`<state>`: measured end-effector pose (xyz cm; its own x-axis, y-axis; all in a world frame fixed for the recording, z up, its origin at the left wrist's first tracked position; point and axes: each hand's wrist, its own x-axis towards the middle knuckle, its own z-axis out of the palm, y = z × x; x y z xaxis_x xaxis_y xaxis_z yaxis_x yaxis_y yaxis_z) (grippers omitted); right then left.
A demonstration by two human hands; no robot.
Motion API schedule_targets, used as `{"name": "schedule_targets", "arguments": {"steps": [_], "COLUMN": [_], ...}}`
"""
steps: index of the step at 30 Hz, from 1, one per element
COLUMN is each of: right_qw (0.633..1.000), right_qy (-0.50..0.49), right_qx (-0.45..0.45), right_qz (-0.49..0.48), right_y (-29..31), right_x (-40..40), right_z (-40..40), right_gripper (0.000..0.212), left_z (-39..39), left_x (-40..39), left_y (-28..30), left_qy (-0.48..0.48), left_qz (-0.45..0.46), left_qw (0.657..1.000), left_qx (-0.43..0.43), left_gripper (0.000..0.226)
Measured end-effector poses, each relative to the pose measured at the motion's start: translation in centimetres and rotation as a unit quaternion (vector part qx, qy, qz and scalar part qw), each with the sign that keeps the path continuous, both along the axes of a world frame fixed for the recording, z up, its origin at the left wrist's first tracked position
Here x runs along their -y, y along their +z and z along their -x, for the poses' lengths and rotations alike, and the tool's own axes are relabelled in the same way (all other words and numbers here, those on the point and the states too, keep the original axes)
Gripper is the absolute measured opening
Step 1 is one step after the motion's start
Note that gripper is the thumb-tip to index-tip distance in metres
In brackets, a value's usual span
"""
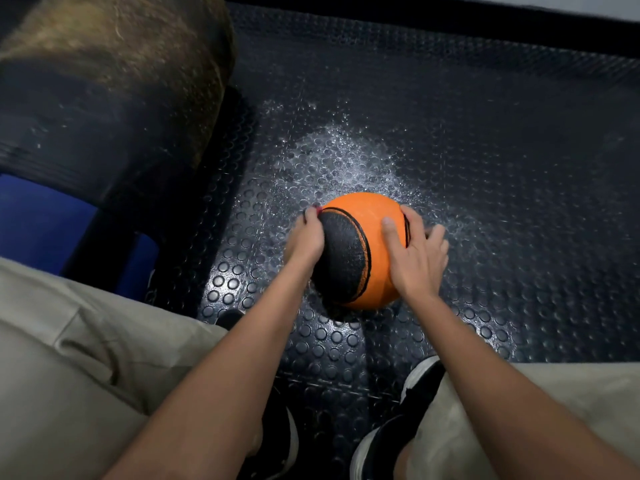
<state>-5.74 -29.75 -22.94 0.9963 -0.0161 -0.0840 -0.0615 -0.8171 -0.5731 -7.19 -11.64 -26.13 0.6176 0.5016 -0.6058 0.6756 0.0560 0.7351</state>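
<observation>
An orange basketball (375, 237) with a black panel and black seams sits on a wet patch of the studded black rubber floor (519, 188). My left hand (304, 239) is against the ball's left side with curled fingers that pinch a small red thing (316, 209) at the ball's upper left edge. What that thing is I cannot make out. My right hand (417, 254) lies on the ball's right side, its thumb flat on the orange panel and its fingers spread over the far side.
A big dark rounded object with a dirty brown top (114, 84) fills the upper left, with something blue (38, 226) under it. My beige-trousered knees and black shoes (398, 427) are at the bottom. A pale wall base (554, 8) runs along the top.
</observation>
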Motion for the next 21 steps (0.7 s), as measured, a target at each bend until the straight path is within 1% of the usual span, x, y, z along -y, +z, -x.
{"name": "schedule_targets", "arguments": {"steps": [2,4,6,8,11,13,16,18,19,21], "right_qw": [1.0,0.999,0.996,0.989,0.987,0.988,0.987,0.987,0.988,0.988], "right_qy": [0.015,0.035,0.079,0.125,0.121,0.119,0.129,0.13,0.131,0.133], "right_qx": [-0.017,-0.026,-0.007,0.007,0.01,0.02,0.035,0.04,0.042,0.047], "right_qz": [0.003,-0.011,-0.039,-0.076,-0.103,-0.101,-0.088,-0.079,-0.074,-0.065], "right_y": [0.2,0.3,0.3,-0.1,-0.5,-0.5,-0.2,-0.1,0.0,0.1], "right_x": [0.5,0.8,0.7,0.1,-0.7,-1.0,-1.5,-1.8,-1.9,-2.1], "right_z": [-0.6,-1.6,-2.2,-2.3,-1.9,-1.8,-1.7,-1.3,-1.1,-0.8], "right_gripper": [0.062,0.061,0.056,0.054,0.061,0.063,0.06,0.061,0.061,0.063], "left_z": [-0.5,-1.2,-1.8,-1.9,-1.1,-0.5,0.4,0.4,-0.2,-1.0], "left_x": [0.7,0.9,0.7,0.0,-1.5,-2.4,-3.7,-4.7,-5.7,-6.2], "left_y": [3.3,4.7,5.3,5.1,2.6,-0.1,-3.2,-4.7,-7.1,-6.8], "left_qy": [-0.06,-0.111,-0.148,-0.151,-0.12,-0.081,-0.039,-0.006,0.006,0.007], "left_qz": [-0.076,-0.12,-0.127,-0.104,-0.072,-0.029,0.037,0.039,0.043,0.049], "left_qw": [0.995,0.986,0.979,0.981,0.988,0.995,0.998,0.999,0.998,0.997], "left_qx": [0.017,0.038,0.054,0.059,0.058,0.041,0.01,-0.025,-0.037,-0.051], "left_gripper": [0.069,0.067,0.068,0.063,0.054,0.062,0.075,0.088,0.095,0.098]}}
